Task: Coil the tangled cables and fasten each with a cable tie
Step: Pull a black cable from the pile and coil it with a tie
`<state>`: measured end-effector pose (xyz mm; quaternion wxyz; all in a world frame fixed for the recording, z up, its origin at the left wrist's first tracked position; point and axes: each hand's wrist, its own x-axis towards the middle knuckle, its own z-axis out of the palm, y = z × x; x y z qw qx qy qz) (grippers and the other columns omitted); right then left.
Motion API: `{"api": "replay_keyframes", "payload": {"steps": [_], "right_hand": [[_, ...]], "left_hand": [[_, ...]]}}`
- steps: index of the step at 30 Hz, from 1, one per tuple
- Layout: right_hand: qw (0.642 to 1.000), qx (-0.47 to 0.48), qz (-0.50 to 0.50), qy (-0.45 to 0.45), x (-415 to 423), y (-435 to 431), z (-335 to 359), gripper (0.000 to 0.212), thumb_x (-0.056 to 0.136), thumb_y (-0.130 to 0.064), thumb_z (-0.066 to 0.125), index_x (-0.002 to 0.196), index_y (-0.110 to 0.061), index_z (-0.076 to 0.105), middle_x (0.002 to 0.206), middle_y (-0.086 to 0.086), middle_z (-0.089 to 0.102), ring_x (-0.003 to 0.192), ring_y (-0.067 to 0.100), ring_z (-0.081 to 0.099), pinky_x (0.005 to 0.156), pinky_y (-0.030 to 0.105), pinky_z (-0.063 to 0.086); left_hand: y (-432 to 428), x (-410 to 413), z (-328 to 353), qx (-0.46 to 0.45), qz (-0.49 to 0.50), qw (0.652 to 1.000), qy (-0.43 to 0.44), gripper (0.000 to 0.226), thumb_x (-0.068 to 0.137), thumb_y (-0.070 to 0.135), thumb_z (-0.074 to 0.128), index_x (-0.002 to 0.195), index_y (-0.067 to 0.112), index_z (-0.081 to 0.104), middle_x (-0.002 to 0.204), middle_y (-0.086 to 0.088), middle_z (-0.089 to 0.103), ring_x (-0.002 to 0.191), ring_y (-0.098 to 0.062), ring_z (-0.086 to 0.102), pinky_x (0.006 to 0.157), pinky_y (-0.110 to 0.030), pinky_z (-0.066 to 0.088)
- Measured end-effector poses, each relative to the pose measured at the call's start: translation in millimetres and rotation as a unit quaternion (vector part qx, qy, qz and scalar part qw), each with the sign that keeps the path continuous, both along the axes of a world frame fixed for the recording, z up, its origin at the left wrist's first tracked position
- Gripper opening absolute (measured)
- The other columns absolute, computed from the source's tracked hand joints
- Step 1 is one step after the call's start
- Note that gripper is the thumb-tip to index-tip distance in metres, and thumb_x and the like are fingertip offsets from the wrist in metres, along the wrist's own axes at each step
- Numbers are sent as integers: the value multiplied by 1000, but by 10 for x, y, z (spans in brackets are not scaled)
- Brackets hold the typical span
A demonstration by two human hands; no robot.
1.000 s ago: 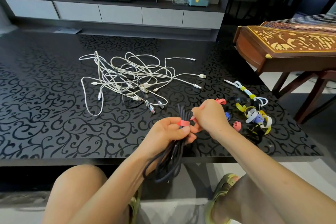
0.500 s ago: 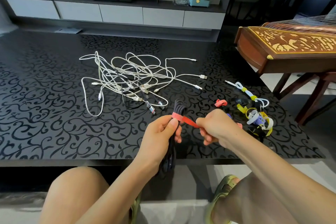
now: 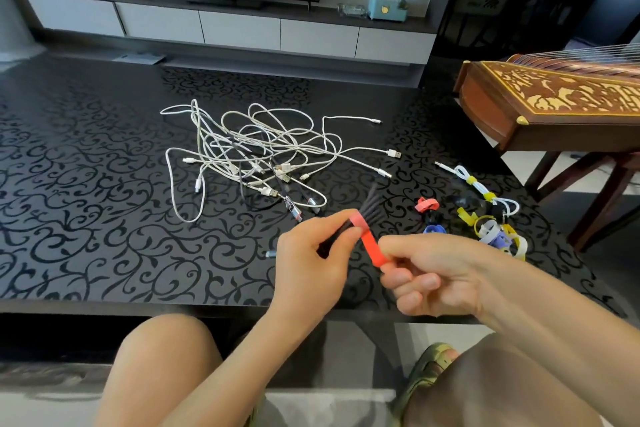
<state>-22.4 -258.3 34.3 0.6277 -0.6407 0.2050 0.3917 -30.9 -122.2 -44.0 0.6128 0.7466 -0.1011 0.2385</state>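
Note:
My left hand [image 3: 313, 260] grips a coiled black cable [image 3: 372, 199] above the table's near edge, thumb pressed on a red cable tie [image 3: 369, 243] wrapped around the bundle. My right hand [image 3: 436, 274] pinches the tie's free end and holds it taut toward the lower right. Most of the black coil is hidden behind my left hand. A tangle of white cables [image 3: 256, 159] lies on the table farther back. A white cable [image 3: 485, 192] bound with yellow ties rests at the right.
Loose cable ties [image 3: 495, 230] in red, blue, yellow and white are piled right of my hands on the black patterned table [image 3: 86, 218]. A wooden zither on a stand [image 3: 561, 104] is beyond the table's right edge. A TV cabinet [image 3: 239, 28] lines the back wall.
My right hand has pulled the red tie's free end out to the right and down. The black coil has tilted up, and its hanging loops are now hidden behind my left hand.

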Motion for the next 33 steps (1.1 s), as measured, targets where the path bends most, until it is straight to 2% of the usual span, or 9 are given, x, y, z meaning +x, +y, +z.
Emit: {"api": "replay_keyframes", "payload": {"steps": [5, 8, 15, 19, 22, 25, 27, 29, 33], "right_hand": [[997, 55, -18, 51, 2, -53, 25, 42, 85, -8, 49, 44, -9, 43, 42, -2, 30, 23, 4, 19, 28, 14, 25], [988, 126, -43, 84, -20, -48, 34, 25, 64, -4, 56, 41, -9, 45, 40, -2, 30, 20, 4, 20, 28, 12, 25], [945, 284, -108, 123, -86, -47, -49, 8, 63, 0, 58, 57, -2, 52, 38, -2, 36, 17, 7, 27, 25, 14, 29], [973, 212, -72, 60, -120, -81, -14, 31, 75, -26, 66, 55, -5, 54, 39, -1, 38, 19, 4, 26, 26, 14, 27], [991, 94, -33, -88, -169, -205, 50, 34, 76, -32, 62, 54, -8, 54, 43, 5, 39, 24, 6, 22, 30, 19, 26], [955, -3, -62, -291, -142, -411, -34, 23, 84, -21, 57, 68, -6, 60, 58, 13, 49, 34, 10, 30, 40, 23, 37], [931, -16, -50, -360, -81, -442, -130, 16, 90, -16, 54, 97, -9, 66, 84, 15, 64, 52, 14, 52, 57, 27, 47], [930, 88, 6, -358, -47, -369, -249, 33, 92, -15, 53, 124, -12, 59, 106, 14, 67, 75, 23, 64, 71, 34, 51], [923, 239, 21, -300, 25, -161, -309, 35, 94, -10, 43, 124, -6, 60, 102, 26, 58, 65, 26, 61, 62, 34, 51]], "left_hand": [[24, 94, -123, 179, 16, 969, -172, 22, 88, 16, 58, 106, 11, 69, 69, -4, 63, 63, -19, 54, 62, -33, 44], [37, 146, -190, 232, -23, 945, -231, 27, 90, 10, 55, 117, 4, 56, 76, -8, 64, 67, -23, 54, 64, -33, 45], [-8, 167, -213, 310, -19, 917, -250, 25, 98, 8, 36, 118, 0, 48, 71, -10, 55, 70, -15, 36, 67, -21, 32], [-30, 135, -205, 300, -39, 936, -183, 29, 101, 25, 37, 111, 5, 55, 67, -5, 52, 66, -15, 38, 60, -28, 37], [-20, 17, -81, 202, -76, 975, -52, 24, 97, 27, 47, 94, 11, 64, 63, -4, 52, 61, -15, 44, 59, -30, 38], [47, -14, 68, -29, -182, 976, 112, 31, 97, 20, 52, 72, 8, 63, 60, -3, 55, 56, -16, 48, 59, -25, 41], [32, -14, 99, -190, -277, 922, 193, 28, 94, 19, 53, 73, 8, 67, 61, -1, 56, 55, -14, 48, 61, -22, 44], [-12, -9, 74, -294, -343, 859, 241, 23, 87, 25, 57, 73, 9, 68, 61, -4, 57, 52, -14, 48, 58, -22, 45], [-28, 29, 59, -409, -426, 760, 271, 38, 73, 33, 78, 86, -1, 66, 61, -5, 58, 50, -10, 48, 53, -22, 46]]}}
